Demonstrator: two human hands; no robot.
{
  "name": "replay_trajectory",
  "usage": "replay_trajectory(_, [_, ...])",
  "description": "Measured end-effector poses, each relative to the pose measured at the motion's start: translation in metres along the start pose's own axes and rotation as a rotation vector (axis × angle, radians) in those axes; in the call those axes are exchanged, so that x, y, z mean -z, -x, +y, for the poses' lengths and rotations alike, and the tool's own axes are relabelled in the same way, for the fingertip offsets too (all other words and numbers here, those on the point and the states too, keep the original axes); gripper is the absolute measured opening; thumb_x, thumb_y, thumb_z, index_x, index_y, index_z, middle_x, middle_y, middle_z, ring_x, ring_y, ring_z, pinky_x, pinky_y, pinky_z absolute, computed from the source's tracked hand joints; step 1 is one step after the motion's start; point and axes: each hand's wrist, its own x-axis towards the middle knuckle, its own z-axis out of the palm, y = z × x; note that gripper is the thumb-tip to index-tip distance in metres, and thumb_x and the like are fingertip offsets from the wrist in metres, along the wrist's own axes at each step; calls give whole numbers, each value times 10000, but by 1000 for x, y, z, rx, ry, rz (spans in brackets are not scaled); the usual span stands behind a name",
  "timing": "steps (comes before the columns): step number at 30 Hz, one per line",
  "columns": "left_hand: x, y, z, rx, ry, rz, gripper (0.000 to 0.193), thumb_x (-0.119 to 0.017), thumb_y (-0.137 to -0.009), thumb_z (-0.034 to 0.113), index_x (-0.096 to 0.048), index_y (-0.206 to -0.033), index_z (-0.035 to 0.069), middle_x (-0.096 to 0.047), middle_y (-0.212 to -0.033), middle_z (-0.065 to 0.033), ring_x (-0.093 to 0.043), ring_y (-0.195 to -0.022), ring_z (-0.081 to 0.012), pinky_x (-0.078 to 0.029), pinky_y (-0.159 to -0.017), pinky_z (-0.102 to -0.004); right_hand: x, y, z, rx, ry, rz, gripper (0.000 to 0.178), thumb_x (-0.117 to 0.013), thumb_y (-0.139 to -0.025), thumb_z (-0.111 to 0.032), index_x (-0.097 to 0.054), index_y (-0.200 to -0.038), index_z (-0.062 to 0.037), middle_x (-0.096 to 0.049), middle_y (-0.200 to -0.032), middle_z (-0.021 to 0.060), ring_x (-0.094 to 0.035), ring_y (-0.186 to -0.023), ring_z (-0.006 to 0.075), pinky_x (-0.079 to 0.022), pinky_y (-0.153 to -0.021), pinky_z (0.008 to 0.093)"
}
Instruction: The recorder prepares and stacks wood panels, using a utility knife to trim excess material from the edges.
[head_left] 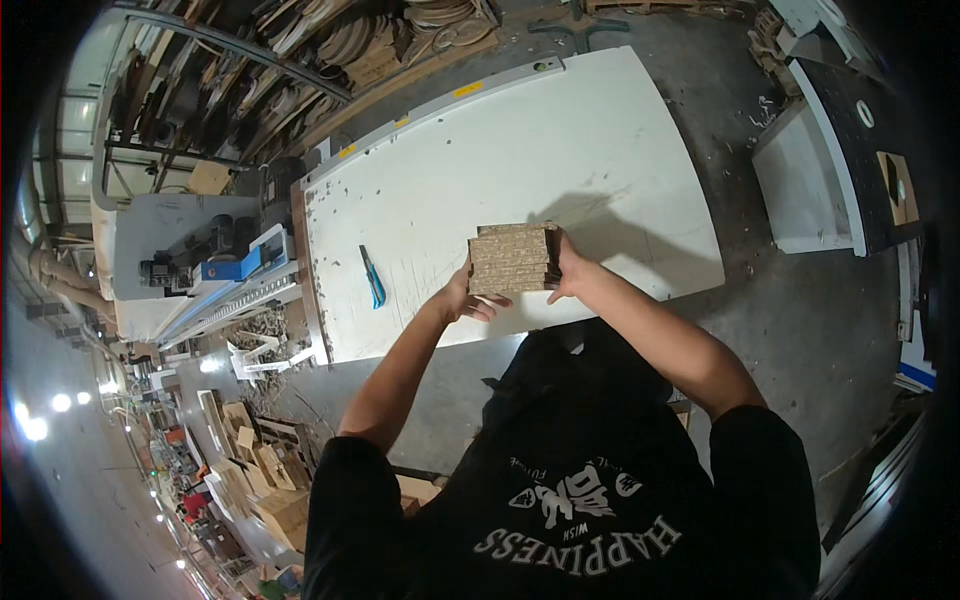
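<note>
Between my two hands is a stack of chipboard pieces [512, 262], its rough brown edges facing up at me, over the near part of a white tabletop [520, 140]. My left hand [468, 297] presses on the stack's left side, some fingers reaching under its near edge. On the opposite side, my right hand [566, 268] grips the right end, thumb toward me. The topmost piece sits slightly out of line with the others. Left of the stack, a blue utility knife [372, 278] lies on the table with its blade out.
A long metal level [440, 104] lies along the table's far edge. Beyond it stands a rack of board offcuts [300, 60]. At left is a machine with a blue part [225, 270]. A black-and-white cabinet [815, 165] stands at right. Wood scraps [265, 470] are piled at lower left.
</note>
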Motion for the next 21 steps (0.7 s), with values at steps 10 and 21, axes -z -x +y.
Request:
replay_trajectory(10, [-68,-74,-43,-881,360,201,853,-188,-1085,724,-22,-1737,199,-157,-1780,-142,-201,-1625,-319,-198,-1317,-490,34,-42,32,346,-303,-153,869,-258,-1011,-824,-564,-1545,-210,-583,-1543,91,-506,-1457,273,-357,-1231,523])
replay_trajectory(21, [-76,-81,-50,-880,563,118,862,-243,-1079,737,-99,-1734,194,-209,-1769,-107,-259,-1603,-308,-219,-1309,-476,74,-105,75,467,-468,-239,716,-392,-1093,-674,-572,-1516,-125,-647,-1416,23,-588,-1327,179,-475,-1127,383])
